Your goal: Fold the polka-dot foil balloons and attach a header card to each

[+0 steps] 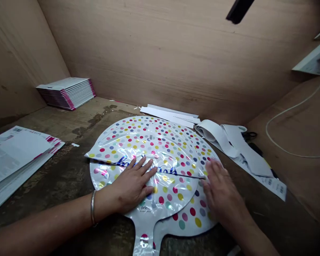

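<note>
Flat, shiny foil balloons [170, 206] with coloured polka dots lie overlapped on the worktable, their tails toward me. The top one has its upper part folded down across the middle, and blue lettering partly shows along that fold. My left hand [134, 183], with a bangle on the wrist, rests flat on the top balloon with its fingers spread, covering some of the lettering. At the right end of the fold, my right hand [220, 188] lies over the balloons' right edge. It is slightly blurred, its fingers stretched out.
Printed cardboard packets [18, 153] lie at the left, and a neat stack of them [66, 93] stands in the back left corner. Paper strips [170, 115] lie along the back wall. A curled label strip [237, 145] and black scissors [249, 136] are at the right. A white cable [272, 137] hangs there.
</note>
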The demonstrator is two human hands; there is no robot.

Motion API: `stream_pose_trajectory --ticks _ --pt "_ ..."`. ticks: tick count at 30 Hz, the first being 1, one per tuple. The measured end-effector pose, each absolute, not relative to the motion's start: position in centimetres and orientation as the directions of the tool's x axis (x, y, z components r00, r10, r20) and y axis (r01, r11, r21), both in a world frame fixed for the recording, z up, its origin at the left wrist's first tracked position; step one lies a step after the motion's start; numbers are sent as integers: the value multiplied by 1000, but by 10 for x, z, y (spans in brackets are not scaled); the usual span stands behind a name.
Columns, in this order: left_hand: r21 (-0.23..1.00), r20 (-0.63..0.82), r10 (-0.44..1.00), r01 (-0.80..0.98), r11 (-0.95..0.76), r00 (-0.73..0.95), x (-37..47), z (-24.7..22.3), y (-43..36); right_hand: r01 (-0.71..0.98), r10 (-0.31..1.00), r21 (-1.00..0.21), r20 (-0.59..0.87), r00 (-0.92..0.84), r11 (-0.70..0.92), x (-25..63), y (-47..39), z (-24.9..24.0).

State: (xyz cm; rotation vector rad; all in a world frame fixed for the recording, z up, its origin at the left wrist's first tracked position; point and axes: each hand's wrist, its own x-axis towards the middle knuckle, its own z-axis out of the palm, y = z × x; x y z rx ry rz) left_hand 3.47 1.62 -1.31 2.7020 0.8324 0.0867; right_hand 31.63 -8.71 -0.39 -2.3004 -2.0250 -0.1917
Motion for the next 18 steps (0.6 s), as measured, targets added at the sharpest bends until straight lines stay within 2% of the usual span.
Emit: stream_pose_trajectory --ticks 1,3,6,8,10,12,13,15,17,18 --pt "313 -33 554 535 -784 832 36 -12 16 1000 991 4 130 7 -8 305 -81 -3" --pt "321 -33 537 518 -793 843 34 -9 18 984 987 -68 10 -163 163 280 -68 -4" --pt "307 -68 584 574 -759 809 3 -14 25 974 974 -130 -108 -201 187 261 -55 -12" --pt "250 -94 736 732 -634 670 -38 -24 29 976 977 -136 -103 -185 170 263 -52 -18" --pt "168 -69 901 895 -414 429 -84 -34 30 975 978 -141 -99 -185 170 268 -51 -22" --pt "104 -10 980 975 -199 201 -117 -38 27 975 978 -145 -102 -181 166 271 -51 -22" --pt "85 65 989 987 -140 134 -123 -37 25 977 979 -145 -107 -175 158 270 -52 -21" --pt "75 250 954 978 -192 168 -112 -28 22 982 981 -137 -123 -151 134 265 -53 -15" --pt "76 375 835 885 -459 401 -76 -15 22 985 979 -123 -148 -137 120 258 -53 -7" --pt "89 368 753 785 -613 546 -53 -9 22 986 978 -116 -160 -136 118 256 -52 -4"
